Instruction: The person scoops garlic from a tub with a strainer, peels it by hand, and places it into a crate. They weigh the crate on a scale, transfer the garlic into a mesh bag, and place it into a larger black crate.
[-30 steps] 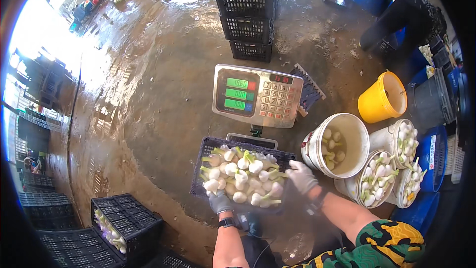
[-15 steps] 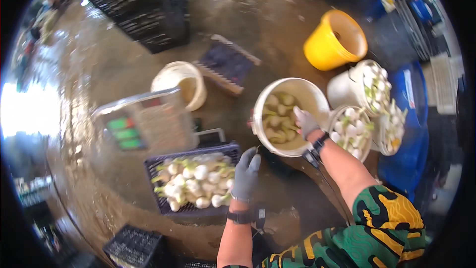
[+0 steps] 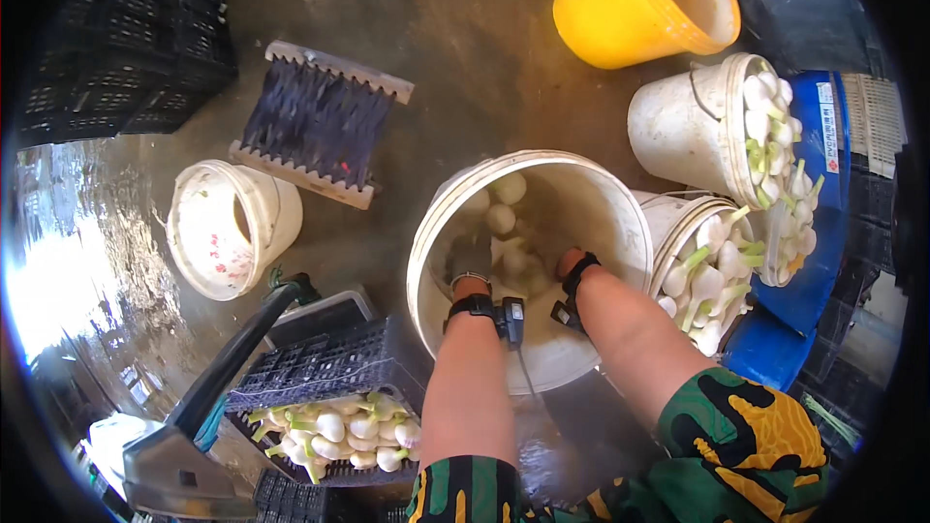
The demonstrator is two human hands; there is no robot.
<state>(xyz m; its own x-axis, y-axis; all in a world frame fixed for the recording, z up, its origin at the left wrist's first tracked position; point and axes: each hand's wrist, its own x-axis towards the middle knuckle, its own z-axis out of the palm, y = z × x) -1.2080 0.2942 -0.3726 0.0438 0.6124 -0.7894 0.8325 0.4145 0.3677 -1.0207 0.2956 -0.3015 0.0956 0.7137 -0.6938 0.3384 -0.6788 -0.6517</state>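
Both of my hands reach down into a large white bucket [image 3: 418, 261] of cloudy water. White bulbs [image 3: 501, 219] that look like fresh garlic or onions lie in it. My left hand [image 3: 471, 260], in a grey glove, is at the bucket's left side, close to the bulbs. Its fingers are blurred by the water. Only the wrist end of my right hand [image 3: 572, 260] shows, near the right side; the rest is under water. Whether either hand grips a bulb is hidden. Each wrist wears a black strap with a small device.
At lower left, a dark crate [image 3: 334, 476] holds trimmed bulbs beside the arm of a scale [image 3: 232, 368]. Buckets of bulbs [image 3: 712, 281] stand at right by a blue tub [image 3: 790, 329]. Farther off are a yellow bucket [image 3: 605, 10], a white bucket [image 3: 291, 218] and a slatted rack [image 3: 315, 121].
My left hand has moved from beside the crate into the large white bucket. My right hand has gone deeper into the water. The view has shifted closer over the bucket.
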